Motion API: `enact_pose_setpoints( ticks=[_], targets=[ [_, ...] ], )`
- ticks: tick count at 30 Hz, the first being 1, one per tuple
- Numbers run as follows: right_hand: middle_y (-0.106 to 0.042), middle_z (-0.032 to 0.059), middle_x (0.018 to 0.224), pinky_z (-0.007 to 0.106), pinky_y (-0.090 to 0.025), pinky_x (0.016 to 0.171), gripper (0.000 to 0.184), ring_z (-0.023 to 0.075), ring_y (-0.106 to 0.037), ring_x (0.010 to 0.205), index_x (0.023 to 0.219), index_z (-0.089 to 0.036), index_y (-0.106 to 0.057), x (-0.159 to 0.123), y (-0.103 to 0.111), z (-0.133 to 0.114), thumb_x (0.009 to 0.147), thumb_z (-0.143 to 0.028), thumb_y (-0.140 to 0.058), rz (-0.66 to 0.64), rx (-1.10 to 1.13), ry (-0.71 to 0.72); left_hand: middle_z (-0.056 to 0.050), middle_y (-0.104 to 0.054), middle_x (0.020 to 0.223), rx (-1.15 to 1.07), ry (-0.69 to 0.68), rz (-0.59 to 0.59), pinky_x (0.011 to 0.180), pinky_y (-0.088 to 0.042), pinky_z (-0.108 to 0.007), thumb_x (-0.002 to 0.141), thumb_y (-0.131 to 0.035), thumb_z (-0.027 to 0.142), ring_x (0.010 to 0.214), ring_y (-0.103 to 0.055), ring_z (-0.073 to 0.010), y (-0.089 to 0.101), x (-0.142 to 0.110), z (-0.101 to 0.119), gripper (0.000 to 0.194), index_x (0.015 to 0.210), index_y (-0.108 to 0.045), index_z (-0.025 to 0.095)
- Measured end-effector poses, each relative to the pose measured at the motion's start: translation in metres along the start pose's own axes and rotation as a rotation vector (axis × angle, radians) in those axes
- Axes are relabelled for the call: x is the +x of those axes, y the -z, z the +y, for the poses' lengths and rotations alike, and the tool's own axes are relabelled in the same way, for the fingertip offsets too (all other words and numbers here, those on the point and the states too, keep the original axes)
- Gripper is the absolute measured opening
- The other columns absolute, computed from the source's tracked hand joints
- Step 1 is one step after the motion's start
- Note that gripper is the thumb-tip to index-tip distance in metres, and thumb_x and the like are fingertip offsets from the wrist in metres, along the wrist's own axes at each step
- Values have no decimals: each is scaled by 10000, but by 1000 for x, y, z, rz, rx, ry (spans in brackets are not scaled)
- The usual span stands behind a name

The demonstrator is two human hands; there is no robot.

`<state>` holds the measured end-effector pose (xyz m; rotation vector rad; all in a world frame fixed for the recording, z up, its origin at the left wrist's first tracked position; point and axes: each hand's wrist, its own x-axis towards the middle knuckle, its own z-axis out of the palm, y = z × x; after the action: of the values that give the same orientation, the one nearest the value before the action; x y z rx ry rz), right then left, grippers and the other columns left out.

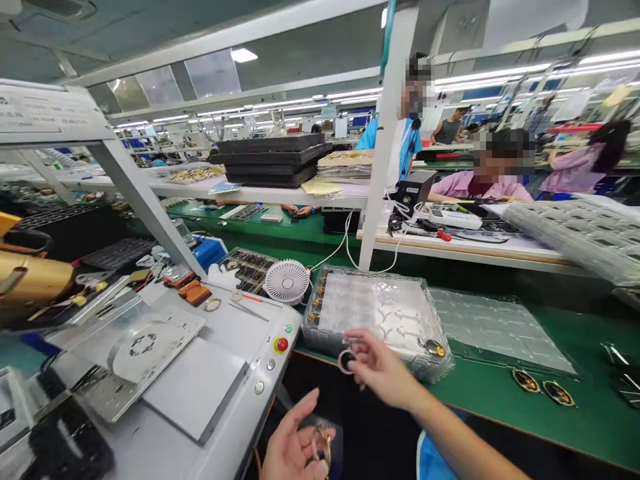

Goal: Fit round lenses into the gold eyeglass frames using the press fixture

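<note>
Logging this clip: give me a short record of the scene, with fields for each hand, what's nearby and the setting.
Left hand: holds gold ring
Right hand: pinches dark ring
Nearest: clear plastic tray with round parts
Also: white desk fan; machine with red button
Setting: factory line, green benches, co-workers
</note>
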<state>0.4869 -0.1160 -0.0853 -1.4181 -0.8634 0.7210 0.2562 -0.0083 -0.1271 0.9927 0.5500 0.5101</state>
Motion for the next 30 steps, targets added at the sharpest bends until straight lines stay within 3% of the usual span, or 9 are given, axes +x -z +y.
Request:
enact_pose_setpoints(
  ticks=[3,5,9,12,19,22,24,28,30],
  targets=[
    [-556,2,955,261,-566,534,509,109,-594,609,1308,-265,-538,-6,-71,4,863,-395,-746,-162,303,-32,-200,-460,1600,55,-93,-136,835,-623,-434,515,-997,497,955,-762,-321,-5,-11,17,881,1320,-708,284],
    [-559,8,961,276,-592,576,473,111,-610,627,1326,-258,-570,-7,-92,-3,897,-384,-722,-198,309,-25,-209,-460,1587,106,-76,-187,833,-626,-424,570,-989,448,1025,-747,-339,-2,-18,30,910,1396,-647,282],
    [-597,46,940,271,-572,600,288,146,-627,716,1234,-228,-710,2,-91,-14,967,-283,-619,-236,18,187,-182,-410,1615,156,-79,-156,853,-628,-431,590,-990,330,1035,-750,-322,10,-30,46,865,1383,-644,297],
    [-631,76,957,266,-554,602,280,171,-639,789,1206,-232,-750,8,-87,-16,987,-214,-575,-285,-157,390,-173,-479,1567,149,-82,-159,872,-619,-420,593,-988,264,1037,-758,-310,16,-35,47,862,1379,-637,295],
    [-666,80,1005,285,-567,645,207,163,-670,770,1006,-224,-754,7,-90,-14,1019,-206,-547,-393,-185,462,-136,-708,1261,-108,-11,-118,753,-593,-322,525,-1010,438,941,-777,-273,24,-36,38,889,1320,-658,255],
    [-660,107,1074,332,-561,782,157,210,-670,946,890,-204,-690,19,-94,-21,992,-217,-571,-442,-268,501,-117,-790,1005,-177,10,-77,760,-572,-303,513,-1020,413,910,-774,-253,32,-37,33,878,1294,-676,204],
    [-673,105,1031,340,-542,779,137,220,-664,938,865,-204,-623,36,-102,-25,981,-255,-571,-429,-299,444,-128,-809,970,-180,-11,-28,774,-560,-301,542,-1012,411,872,-768,-227,39,-39,31,872,1311,-666,185],
    [-671,-10,679,269,-473,594,113,161,-605,584,868,-229,-509,84,-141,-23,964,-268,-553,-410,-284,41,-148,-816,1006,-123,-80,40,801,-556,-323,598,-986,431,898,-761,-234,50,-48,29,869,1351,-642,165],
    [-657,-35,602,250,-443,544,108,149,-575,500,855,-231,-502,104,-164,-17,945,-240,-560,-397,-287,-73,-149,-816,1035,-107,-114,47,817,-562,-328,622,-974,436,942,-760,-245,53,-54,28,874,1381,-625,178]
  ],
)
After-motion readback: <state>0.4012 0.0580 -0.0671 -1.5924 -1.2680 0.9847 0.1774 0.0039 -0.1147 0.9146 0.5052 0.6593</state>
